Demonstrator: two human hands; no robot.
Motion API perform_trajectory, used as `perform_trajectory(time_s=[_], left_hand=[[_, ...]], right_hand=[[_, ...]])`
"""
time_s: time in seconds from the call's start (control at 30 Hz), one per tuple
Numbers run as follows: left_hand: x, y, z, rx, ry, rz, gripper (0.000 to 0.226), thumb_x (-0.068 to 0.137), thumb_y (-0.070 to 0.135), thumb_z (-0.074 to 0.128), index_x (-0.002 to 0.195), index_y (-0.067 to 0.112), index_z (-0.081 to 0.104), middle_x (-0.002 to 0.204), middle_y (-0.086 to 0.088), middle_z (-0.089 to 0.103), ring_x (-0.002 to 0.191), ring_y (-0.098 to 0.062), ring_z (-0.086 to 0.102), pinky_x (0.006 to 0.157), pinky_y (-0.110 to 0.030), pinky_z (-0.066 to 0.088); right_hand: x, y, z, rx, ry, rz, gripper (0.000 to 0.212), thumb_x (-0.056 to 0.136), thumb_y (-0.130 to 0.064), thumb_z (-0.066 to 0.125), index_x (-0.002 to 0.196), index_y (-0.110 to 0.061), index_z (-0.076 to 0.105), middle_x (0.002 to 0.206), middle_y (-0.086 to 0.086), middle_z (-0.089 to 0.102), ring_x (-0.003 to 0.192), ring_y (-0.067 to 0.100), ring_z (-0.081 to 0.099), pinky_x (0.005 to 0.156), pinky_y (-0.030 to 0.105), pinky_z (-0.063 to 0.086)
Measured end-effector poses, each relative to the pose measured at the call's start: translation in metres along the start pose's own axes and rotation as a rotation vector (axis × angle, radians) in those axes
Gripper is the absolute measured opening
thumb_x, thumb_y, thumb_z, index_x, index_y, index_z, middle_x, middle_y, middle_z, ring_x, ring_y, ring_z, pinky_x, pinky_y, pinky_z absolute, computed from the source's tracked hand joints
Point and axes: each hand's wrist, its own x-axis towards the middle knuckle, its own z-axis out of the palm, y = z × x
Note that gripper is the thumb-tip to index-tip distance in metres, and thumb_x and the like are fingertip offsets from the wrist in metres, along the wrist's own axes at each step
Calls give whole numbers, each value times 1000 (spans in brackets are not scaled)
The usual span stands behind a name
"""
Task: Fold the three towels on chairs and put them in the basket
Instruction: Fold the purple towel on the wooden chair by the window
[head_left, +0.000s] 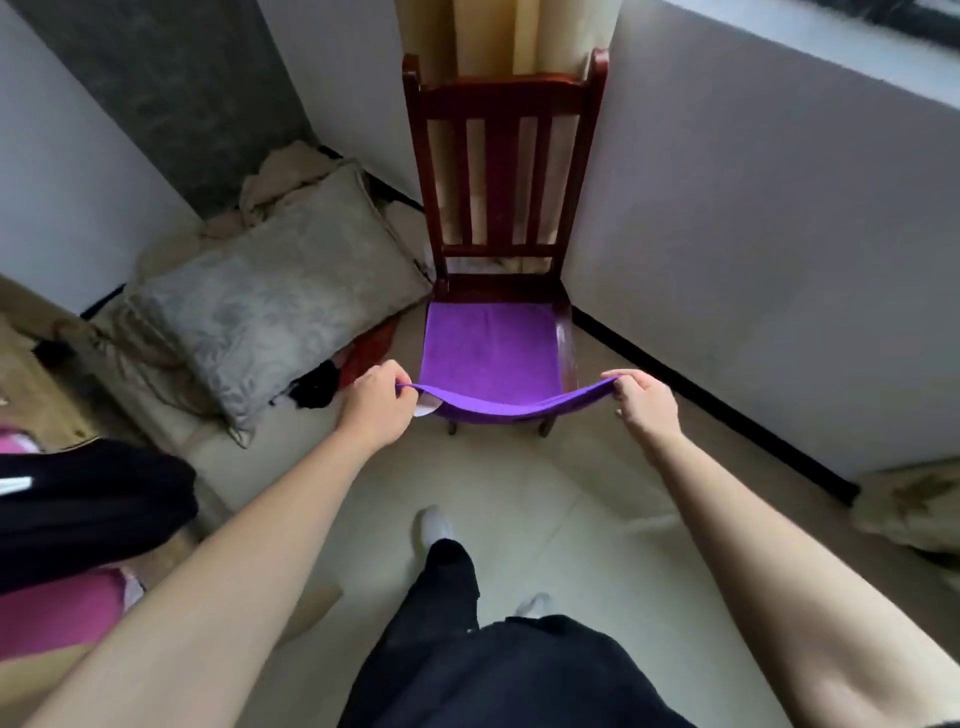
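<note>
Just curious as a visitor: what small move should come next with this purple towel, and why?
Probably carry the lifted near edge over to the far edge, halving it: left hand and right hand each pinch a front corner of the purple towel, and the rest lies flat on the chair seat.

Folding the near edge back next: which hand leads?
Left, marginally: left hand and right hand each pinch a near corner of the purple towel, but the left sits nearer the chair seat.

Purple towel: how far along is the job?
Done: nothing visible; the purple towel lies spread flat on the chair seat. In hand: left hand and right hand pinch its near corners, lifted off the front edge. Left: folding it, then the basket, which I cannot make out here.
</note>
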Motion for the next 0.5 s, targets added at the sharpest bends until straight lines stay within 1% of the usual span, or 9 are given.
perform_trajectory(time_s=[0.1, 0.17, 0.3, 0.4, 0.5], left_hand=[[-20, -4, 24, 52, -75, -89, 7, 86, 20, 50, 87, 21, 57, 96, -2, 63, 91, -28, 57, 72, -32, 43], [-29, -7, 36, 99, -127, -126, 8, 87, 24, 48, 88, 22, 56, 96, 1, 61, 90, -27, 56, 73, -33, 45], [-28, -12, 55, 127, -154, -169, 9, 88, 23, 48, 89, 21, 56, 94, 1, 62, 89, -27, 57, 74, -34, 46], [-7, -13, 61, 93, -141, -213, 10, 87, 21, 48, 90, 20, 58, 92, 0, 63, 89, -29, 56, 74, -34, 46], [27, -16, 67, 68, -140, -235, 9, 85, 20, 50, 88, 20, 59, 91, -2, 64, 91, -30, 58, 73, -33, 45]], right_hand=[[-19, 23, 0, -55, -27, 53, 28, 83, -27, 48, 78, -33, 75, 87, -12, 71, 99, 18, 65, 93, 36, 53], [-21, 39, -1, -89, -33, 83, 29, 86, -23, 47, 80, -31, 74, 87, -10, 70, 98, 21, 65, 91, 35, 51], [-15, 54, -1, -116, -50, 120, 28, 87, -24, 47, 84, -32, 74, 87, -11, 68, 100, 21, 64, 91, 34, 50], [4, 48, -2, -126, -59, 100, 27, 88, -24, 48, 87, -32, 74, 94, -8, 70, 103, 18, 63, 95, 33, 49], [35, 38, 3, -147, -70, 86, 26, 89, -27, 48, 93, -32, 74, 101, -6, 73, 105, 18, 64, 96, 31, 48]])
